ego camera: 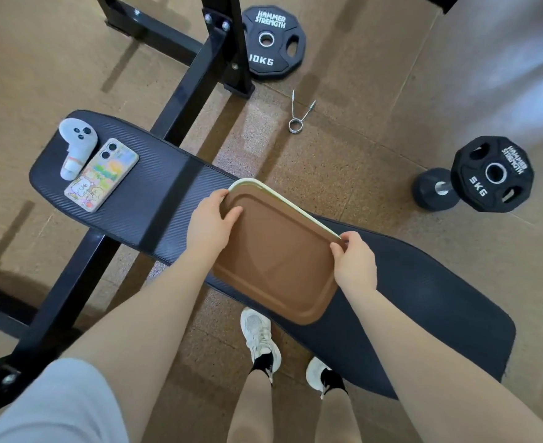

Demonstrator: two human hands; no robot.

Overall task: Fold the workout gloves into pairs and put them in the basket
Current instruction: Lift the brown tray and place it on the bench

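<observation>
My left hand [211, 223] and right hand [356, 266] are bare, forearms unsleeved. I wear light grey shorts [62, 407], black socks [263, 366] and white mesh lace-up sneakers [259, 334].

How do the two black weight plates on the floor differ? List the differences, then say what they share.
1. The 10KG plate is marked 10KG; the 5KG plate is marked 5KG.
2. The 10KG plate lies near the bench frame; the 5KG plate leans against a dumbbell.
3. The 10KG plate lies beyond the bench; the 5KG plate is off to the right.
Both are black, with Hammer Strength lettering and grip holes.
</observation>
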